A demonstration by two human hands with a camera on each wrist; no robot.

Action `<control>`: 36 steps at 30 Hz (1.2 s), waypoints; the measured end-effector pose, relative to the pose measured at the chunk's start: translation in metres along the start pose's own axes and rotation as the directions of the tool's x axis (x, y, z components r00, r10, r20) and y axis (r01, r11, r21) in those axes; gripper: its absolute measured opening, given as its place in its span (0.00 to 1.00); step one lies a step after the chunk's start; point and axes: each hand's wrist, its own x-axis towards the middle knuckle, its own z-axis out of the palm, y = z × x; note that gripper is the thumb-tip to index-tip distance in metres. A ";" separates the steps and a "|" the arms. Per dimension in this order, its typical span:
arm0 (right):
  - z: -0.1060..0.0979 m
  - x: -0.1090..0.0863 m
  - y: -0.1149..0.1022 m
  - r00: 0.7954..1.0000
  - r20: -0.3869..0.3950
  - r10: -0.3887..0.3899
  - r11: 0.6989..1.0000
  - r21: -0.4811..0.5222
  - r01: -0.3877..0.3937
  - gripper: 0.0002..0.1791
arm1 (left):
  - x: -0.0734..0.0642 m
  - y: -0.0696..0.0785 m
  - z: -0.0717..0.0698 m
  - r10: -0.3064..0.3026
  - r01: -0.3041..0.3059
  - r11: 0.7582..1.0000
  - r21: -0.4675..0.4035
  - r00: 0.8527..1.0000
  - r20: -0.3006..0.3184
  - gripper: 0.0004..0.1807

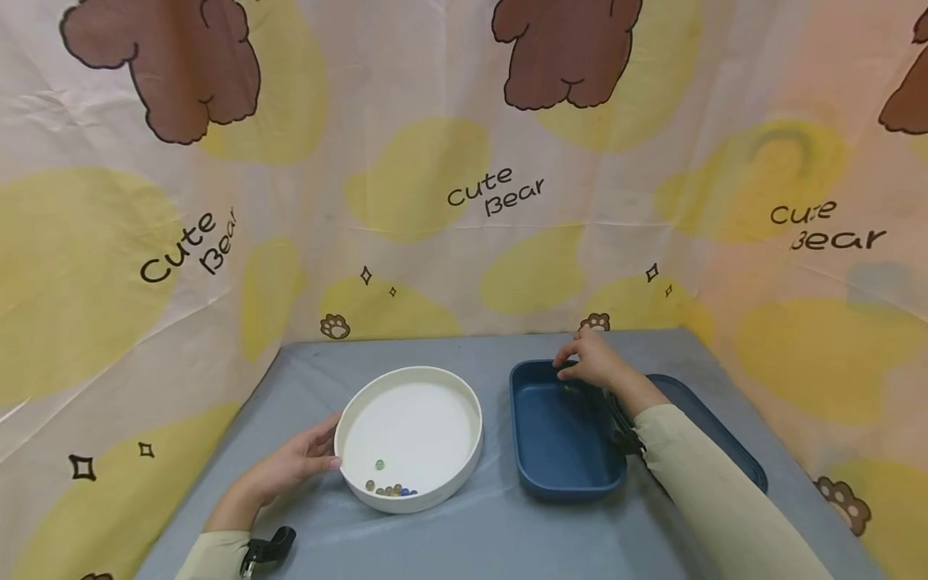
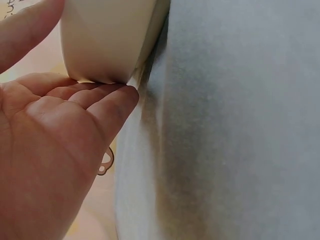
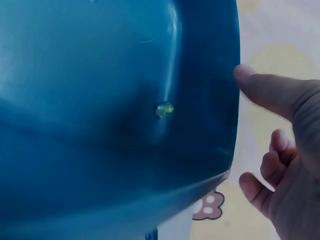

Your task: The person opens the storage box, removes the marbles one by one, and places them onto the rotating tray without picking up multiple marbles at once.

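Note:
My left hand [image 1: 293, 461] is at the left side of a round white tray [image 1: 416, 419]. In the left wrist view its fingers [image 2: 112, 107] lie nearly straight against the tray's outer wall. Several small glass marbles [image 1: 397, 490] sit along the tray's near edge, with a greenish marble [image 1: 380, 465] a little behind them. Over the far right corner of a deep blue rectangular box [image 1: 558, 439] is my right hand [image 1: 598, 362], its fingers loosely bent. The right wrist view has the thumb [image 3: 265, 90] at the box's rim and a yellow-green marble [image 3: 164, 109] inside the box, apart from the fingers.
A flat dark blue lid-like piece [image 1: 718, 427] lies to the right of the box, partly behind my right forearm. Grey-blue cloth [image 1: 478, 540] covers the table. A printed curtain [image 1: 406, 266] rises behind and on both sides.

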 end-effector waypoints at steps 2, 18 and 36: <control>0.002 0.000 0.003 1.000 0.002 -0.018 0.999 -0.043 0.018 0.10 | 0.000 0.001 0.000 -0.003 0.003 1.000 -0.003 1.000 -0.004 0.50; -0.015 -0.002 0.011 0.992 0.084 -0.089 0.981 -0.163 0.102 0.09 | 0.000 0.001 -0.003 -0.006 0.007 1.000 -0.021 1.000 0.010 0.50; 0.014 -0.003 0.018 0.994 0.097 -0.055 0.959 -0.271 0.080 0.10 | 0.000 -0.001 -0.005 0.008 -0.005 0.998 -0.055 0.999 0.043 0.50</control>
